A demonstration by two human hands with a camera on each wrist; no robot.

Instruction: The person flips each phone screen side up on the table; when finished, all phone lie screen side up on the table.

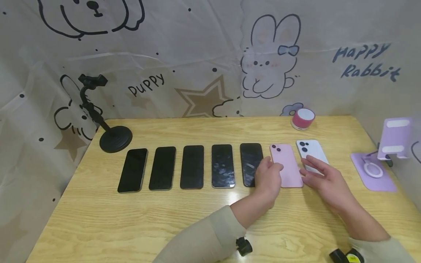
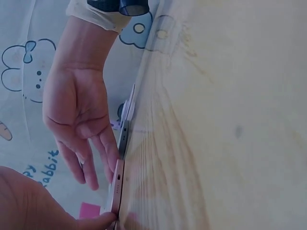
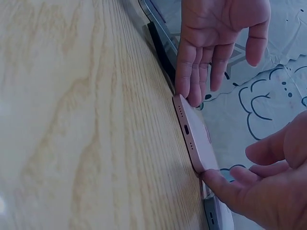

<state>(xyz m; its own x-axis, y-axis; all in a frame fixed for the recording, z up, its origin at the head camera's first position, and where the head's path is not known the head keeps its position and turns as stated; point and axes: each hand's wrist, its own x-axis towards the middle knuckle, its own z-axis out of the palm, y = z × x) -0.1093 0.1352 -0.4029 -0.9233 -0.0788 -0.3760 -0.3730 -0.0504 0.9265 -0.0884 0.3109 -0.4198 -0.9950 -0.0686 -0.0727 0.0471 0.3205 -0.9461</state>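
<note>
A pink phone (image 1: 287,166) lies back up on the wooden table, between my two hands. My left hand (image 1: 268,179) touches its left edge with relaxed fingers, partly covering the dark-screened phone (image 1: 251,160) beside it. On the other side, fingertips of my right hand (image 1: 329,184) touch the pink phone's lower right edge, while other fingers reach over a white phone (image 1: 310,149) and hide part of it. Straight fingers of the left hand (image 3: 206,52) meet one corner of the pink phone (image 3: 194,139) in the right wrist view, and the right hand (image 3: 268,191) meets the opposite corner.
Several dark-screened phones, including one at the left end (image 1: 132,170), continue the row. A black stand (image 1: 116,139) is at the back left, a pink round speaker (image 1: 303,119) at the back right. A purple phone stand (image 1: 375,175) occupies the right side. Behind hangs a printed cloth (image 1: 204,44).
</note>
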